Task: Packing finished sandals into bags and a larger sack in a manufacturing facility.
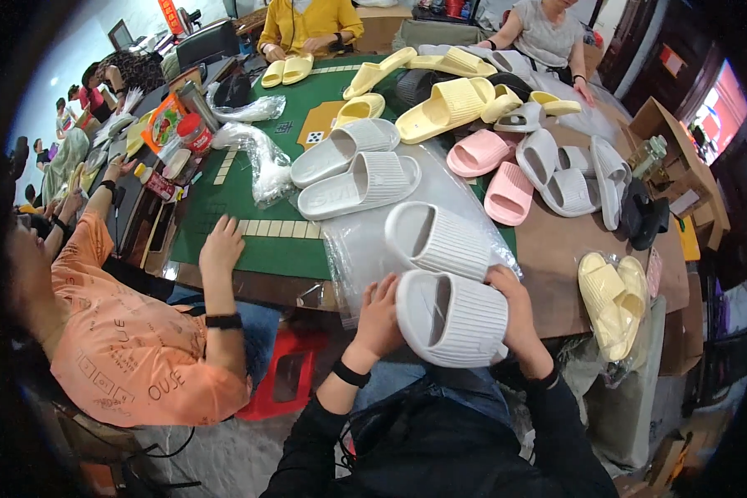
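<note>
A light grey slide slipper [465, 332] with a ribbed strap is held over the table's near edge. My left hand [379, 317] is closed at its left end. My right hand [516, 311] grips its right side, with fingertips reaching between it and a second grey slipper [452, 245]. That second slipper is just beyond, over a clear plastic bag [361, 249]; whether my right hand also holds it I cannot tell. Another pair of grey slippers [361, 184] lies farther left on the bag and the green mat.
Yellow slippers [444, 108] are heaped at the back, with pink slippers [509, 192] and more grey ones on the right. A bagged yellow pair [612, 299] sits at the right edge. A co-worker in orange [141, 349] sits close on my left, beside a red stool [286, 373].
</note>
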Available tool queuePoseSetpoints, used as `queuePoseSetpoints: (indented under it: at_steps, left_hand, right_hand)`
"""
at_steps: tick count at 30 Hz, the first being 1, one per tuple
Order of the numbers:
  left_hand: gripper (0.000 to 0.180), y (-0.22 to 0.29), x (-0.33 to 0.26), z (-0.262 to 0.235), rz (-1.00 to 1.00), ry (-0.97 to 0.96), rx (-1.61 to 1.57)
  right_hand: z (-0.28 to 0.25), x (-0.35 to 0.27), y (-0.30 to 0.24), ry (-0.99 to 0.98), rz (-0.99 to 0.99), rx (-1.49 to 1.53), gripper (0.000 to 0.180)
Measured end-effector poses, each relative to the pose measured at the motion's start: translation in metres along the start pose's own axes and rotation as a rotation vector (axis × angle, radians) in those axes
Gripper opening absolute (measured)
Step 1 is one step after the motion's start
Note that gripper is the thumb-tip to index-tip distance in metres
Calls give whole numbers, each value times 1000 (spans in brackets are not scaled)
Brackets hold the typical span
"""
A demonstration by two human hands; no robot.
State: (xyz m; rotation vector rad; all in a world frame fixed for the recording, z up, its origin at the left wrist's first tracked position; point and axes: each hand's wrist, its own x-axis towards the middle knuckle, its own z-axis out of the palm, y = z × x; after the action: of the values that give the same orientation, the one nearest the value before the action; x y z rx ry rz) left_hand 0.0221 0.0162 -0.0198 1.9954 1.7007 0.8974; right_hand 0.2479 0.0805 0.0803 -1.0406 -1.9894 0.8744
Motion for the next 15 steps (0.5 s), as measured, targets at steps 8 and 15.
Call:
queuePoseSetpoints:
  at_steps: [8, 15]
  left_hand:
    - [57, -16, 92, -46, -25, 141, 127]
    - [63, -112, 146, -20, -415, 274, -80]
  right_hand:
    - [-8, -5, 9, 211, 7, -322, 19]
    - [33, -2, 45, 62, -7, -554, 21]
